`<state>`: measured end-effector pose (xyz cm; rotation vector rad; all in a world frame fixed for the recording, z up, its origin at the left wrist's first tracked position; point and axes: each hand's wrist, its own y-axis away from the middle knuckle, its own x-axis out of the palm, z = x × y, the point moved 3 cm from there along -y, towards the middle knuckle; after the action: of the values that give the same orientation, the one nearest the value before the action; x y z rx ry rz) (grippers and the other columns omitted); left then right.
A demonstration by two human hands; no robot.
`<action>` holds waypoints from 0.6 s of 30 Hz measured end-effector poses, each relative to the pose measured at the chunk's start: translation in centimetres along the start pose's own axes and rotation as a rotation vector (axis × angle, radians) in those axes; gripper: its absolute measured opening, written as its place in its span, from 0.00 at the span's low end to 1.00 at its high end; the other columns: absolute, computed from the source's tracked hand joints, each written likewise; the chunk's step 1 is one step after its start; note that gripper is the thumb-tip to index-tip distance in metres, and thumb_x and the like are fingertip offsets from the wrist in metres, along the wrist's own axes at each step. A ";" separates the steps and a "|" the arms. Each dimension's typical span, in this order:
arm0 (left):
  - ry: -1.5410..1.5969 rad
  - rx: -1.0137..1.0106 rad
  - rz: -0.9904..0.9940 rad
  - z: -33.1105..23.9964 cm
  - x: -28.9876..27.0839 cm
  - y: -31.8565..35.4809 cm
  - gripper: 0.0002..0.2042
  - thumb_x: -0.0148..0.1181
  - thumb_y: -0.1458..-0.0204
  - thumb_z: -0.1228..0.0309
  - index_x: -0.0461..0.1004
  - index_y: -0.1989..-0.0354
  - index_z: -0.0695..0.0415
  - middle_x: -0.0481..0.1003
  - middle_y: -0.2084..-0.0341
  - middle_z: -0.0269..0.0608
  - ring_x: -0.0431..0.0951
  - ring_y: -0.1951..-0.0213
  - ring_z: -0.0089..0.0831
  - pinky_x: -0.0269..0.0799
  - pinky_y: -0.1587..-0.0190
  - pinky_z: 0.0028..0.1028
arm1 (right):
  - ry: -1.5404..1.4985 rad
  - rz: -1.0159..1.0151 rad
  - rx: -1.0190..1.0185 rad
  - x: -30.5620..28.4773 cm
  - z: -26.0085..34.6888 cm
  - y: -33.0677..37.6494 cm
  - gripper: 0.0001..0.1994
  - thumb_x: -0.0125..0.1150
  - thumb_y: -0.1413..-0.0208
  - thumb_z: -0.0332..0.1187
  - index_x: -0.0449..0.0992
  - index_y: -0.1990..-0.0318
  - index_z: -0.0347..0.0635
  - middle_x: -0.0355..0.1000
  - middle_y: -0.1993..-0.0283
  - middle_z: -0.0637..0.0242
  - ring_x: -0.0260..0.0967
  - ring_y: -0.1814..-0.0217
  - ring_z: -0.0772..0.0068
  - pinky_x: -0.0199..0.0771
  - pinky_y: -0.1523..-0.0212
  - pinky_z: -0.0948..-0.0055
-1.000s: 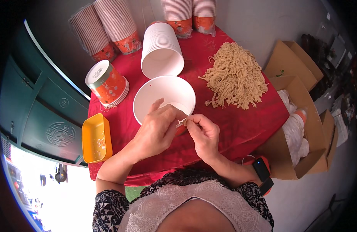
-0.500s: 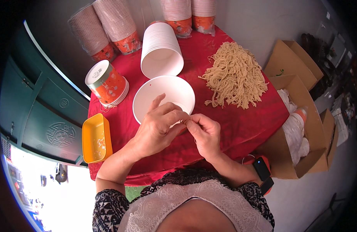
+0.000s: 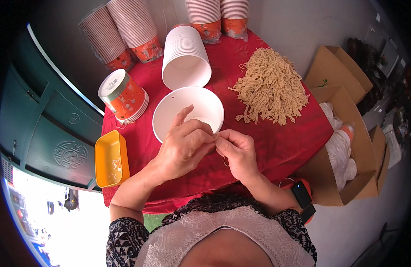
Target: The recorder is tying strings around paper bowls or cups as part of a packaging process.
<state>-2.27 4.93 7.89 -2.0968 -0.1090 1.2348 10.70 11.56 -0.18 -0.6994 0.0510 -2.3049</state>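
**Hands pinched together over a white bowl**

Across the middle of my view lies the red tablecloth, covering a small table. To its right stand open cardboard boxes, one holding white bags. Along the far edge I see sleeved stacks of orange-and-white paper cups, and a stack of white bowls lying on its side with its mouth toward me. Right of that sits a heap of pale tan string pieces.

At the left table edge I make out one upright orange paper cup on a few lids, and nearer me a yellow tray.

A single white bowl stands open at the centre. Over its near rim my left hand has its fingers curled, index raised, thumb and finger pressed together. My right hand meets it fingertip to fingertip, pinching what looks like a thin loop of string; it is too fine for me to be sure how it runs between the two hands.
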 end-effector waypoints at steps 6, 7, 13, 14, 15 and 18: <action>0.016 -0.045 0.000 0.1 -0.3 0.4 0.10 0.67 0.58 0.81 0.71 0.70 0.56 0.75 0.72 0.35 0.78 0.64 0.33 0.58 0.37 0.55 | 0.408 -0.186 -0.344 -0.7 0.0 0.4 0.05 0.59 0.39 0.26 0.78 0.62 0.34 0.68 0.76 0.77 0.58 0.75 0.91 0.58 0.76 0.86; 0.016 -0.055 0.008 0.2 -0.4 0.6 0.10 0.67 0.57 0.81 0.71 0.70 0.56 0.75 0.72 0.35 0.78 0.64 0.33 0.58 0.37 0.55 | 0.504 -0.222 -0.388 -0.8 0.3 0.6 0.04 0.59 0.39 0.25 0.77 0.62 0.33 0.69 0.75 0.77 0.59 0.74 0.90 0.59 0.75 0.86; 0.015 -0.065 0.000 0.3 -0.6 0.7 0.10 0.65 0.56 0.82 0.70 0.69 0.56 0.74 0.72 0.35 0.78 0.64 0.34 0.58 0.37 0.55 | 0.713 -0.339 -0.517 -2.8 0.7 0.8 0.02 0.61 0.42 0.23 0.75 0.64 0.34 0.74 0.71 0.63 0.69 0.73 0.76 0.69 0.72 0.77; 0.015 -0.065 0.000 0.3 -0.6 0.7 0.10 0.65 0.56 0.82 0.70 0.69 0.56 0.74 0.72 0.35 0.78 0.64 0.34 0.58 0.37 0.55 | 0.715 -0.348 -0.521 -3.2 0.4 0.8 0.02 0.61 0.42 0.23 0.75 0.64 0.34 0.74 0.71 0.63 0.69 0.73 0.76 0.68 0.72 0.77; 0.017 -0.069 0.004 0.3 -0.6 0.8 0.10 0.65 0.55 0.82 0.70 0.69 0.56 0.74 0.72 0.36 0.78 0.64 0.34 0.58 0.37 0.55 | 0.760 -0.350 -0.548 -3.4 0.5 0.7 0.04 0.59 0.40 0.25 0.73 0.65 0.34 0.71 0.74 0.64 0.67 0.74 0.76 0.67 0.73 0.76; 0.018 -0.070 0.013 0.4 -0.4 0.8 0.10 0.64 0.55 0.82 0.69 0.69 0.56 0.74 0.72 0.36 0.78 0.64 0.34 0.57 0.37 0.56 | 0.746 -0.359 -0.514 -3.8 0.4 0.6 0.05 0.56 0.37 0.27 0.70 0.64 0.35 0.65 0.76 0.67 0.62 0.76 0.77 0.65 0.75 0.75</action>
<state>-3.05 4.31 7.60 -2.1718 -0.1325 1.2364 13.57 13.68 -1.76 -0.0335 0.9511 -2.8081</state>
